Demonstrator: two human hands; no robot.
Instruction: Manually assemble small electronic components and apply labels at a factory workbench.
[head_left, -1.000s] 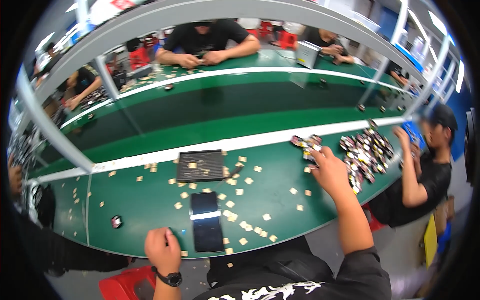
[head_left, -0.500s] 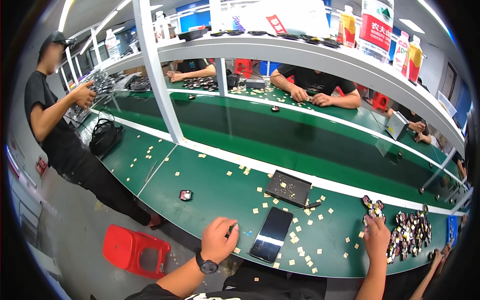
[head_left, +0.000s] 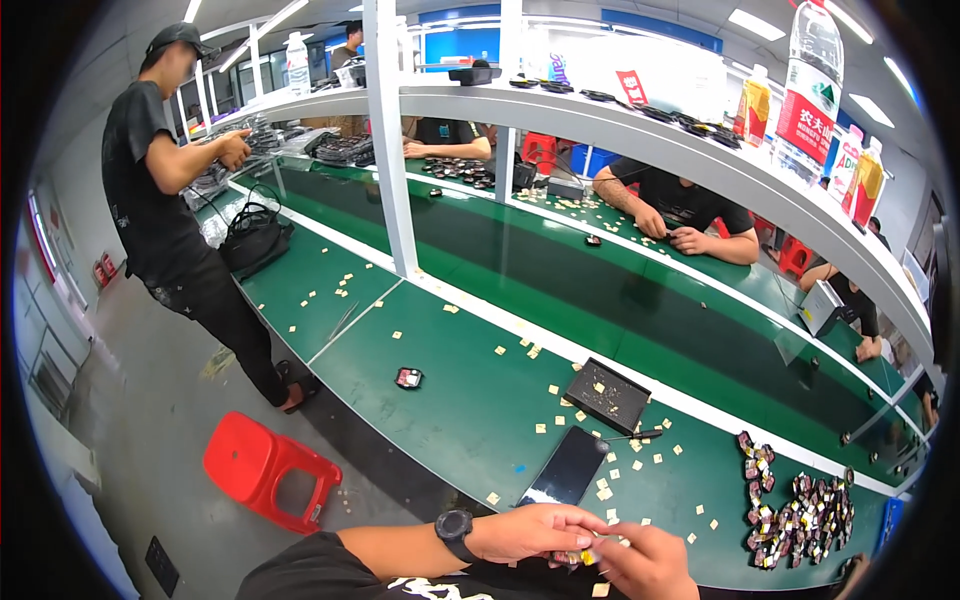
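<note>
My left hand point(head_left: 530, 532), with a black watch on its wrist, is closed around a small dark module point(head_left: 568, 557) with a yellow patch, low in front of me. From the right, my right hand point(head_left: 648, 563) meets it, thumb and fingertips pinched at the module; its exact grip is partly hidden. Just beyond my hands, a black phone point(head_left: 566, 466) lies on the green bench. Small cream squares point(head_left: 603, 484) are scattered around it. To the right spreads a pile of similar dark modules point(head_left: 800, 520).
Past the phone are a black tray point(head_left: 606, 397) holding small bits and a screwdriver point(head_left: 648, 435). One module point(head_left: 408, 378) sits apart on the left. A red stool point(head_left: 245, 460) stands on the floor. A person point(head_left: 165, 190) stands at left; others sit across the bench.
My right hand has come from the module pile to meet my left hand, which has moved right and nearer to me. A module now shows between them. The view has shifted.
</note>
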